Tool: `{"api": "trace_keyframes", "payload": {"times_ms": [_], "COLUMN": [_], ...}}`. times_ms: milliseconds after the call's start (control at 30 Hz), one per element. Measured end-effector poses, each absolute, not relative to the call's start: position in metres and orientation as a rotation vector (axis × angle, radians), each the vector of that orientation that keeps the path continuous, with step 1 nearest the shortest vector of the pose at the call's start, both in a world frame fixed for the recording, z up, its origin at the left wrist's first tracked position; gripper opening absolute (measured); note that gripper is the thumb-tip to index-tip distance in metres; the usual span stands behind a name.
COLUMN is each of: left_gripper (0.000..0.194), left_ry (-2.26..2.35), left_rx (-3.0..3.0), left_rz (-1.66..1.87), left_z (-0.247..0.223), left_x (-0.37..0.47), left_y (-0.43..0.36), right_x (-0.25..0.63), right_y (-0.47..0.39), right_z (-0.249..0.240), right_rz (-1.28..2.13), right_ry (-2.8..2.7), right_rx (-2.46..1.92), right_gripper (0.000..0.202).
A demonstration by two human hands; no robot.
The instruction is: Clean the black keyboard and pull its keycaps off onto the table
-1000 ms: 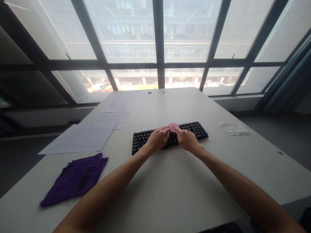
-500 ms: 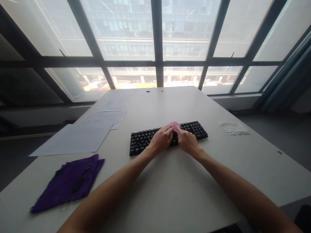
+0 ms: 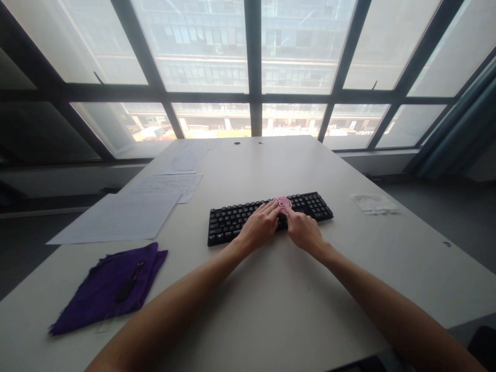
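Observation:
A black keyboard point(image 3: 225, 227) lies slightly slanted on the white table. Over its right-middle keys is a flat round pink disc point(image 3: 283, 203) with concentric rings. My left hand point(image 3: 260, 223) reaches across the keys, its fingers held together and their tips on the disc's left edge. My right hand point(image 3: 304, 228) grips the lower edge of the disc with a finger or thumb, the other fingers curled under. Both hands hide some of the keys, and I cannot see the underside of the disc.
On the left lies a folded purple cloth point(image 3: 93, 294) with a small dark tool point(image 3: 126, 291) on top. Paper sheets point(image 3: 116, 219) spread along the table's left edge. A clear plastic packet point(image 3: 374, 204) rests at right. Windows point(image 3: 209, 46) stand beyond the table point(image 3: 279, 160).
The pink disc and both hands have shifted slightly right, and more of the disc shows. The whole view has tilted a little.

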State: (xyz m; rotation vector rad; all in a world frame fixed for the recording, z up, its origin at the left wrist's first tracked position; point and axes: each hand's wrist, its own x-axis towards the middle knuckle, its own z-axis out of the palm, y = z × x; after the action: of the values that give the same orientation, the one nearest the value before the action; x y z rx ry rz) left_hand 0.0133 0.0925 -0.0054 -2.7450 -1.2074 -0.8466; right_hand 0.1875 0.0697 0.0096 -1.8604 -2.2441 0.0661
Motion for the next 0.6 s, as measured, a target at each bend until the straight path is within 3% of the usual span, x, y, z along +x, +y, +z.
{"api": "trace_keyframes", "payload": {"times_ms": [400, 600], "left_gripper": [0.039, 0.05], "left_ry": [-1.114, -1.075], "left_rx": [-2.785, -2.828], "left_rz": [-0.982, -0.932], "left_z": [-0.002, -0.006], "left_x": [0.027, 0.03], "left_y": [0.071, 0.073], "right_x": [0.223, 0.228], "right_y": [0.059, 0.056], "right_z": [0.003, 0.003], "right_rz": [0.139, 0.185], "right_ry": [-2.294, -2.339], "right_rx": [-1.506, -1.586], "right_gripper": [0.047, 0.046]}}
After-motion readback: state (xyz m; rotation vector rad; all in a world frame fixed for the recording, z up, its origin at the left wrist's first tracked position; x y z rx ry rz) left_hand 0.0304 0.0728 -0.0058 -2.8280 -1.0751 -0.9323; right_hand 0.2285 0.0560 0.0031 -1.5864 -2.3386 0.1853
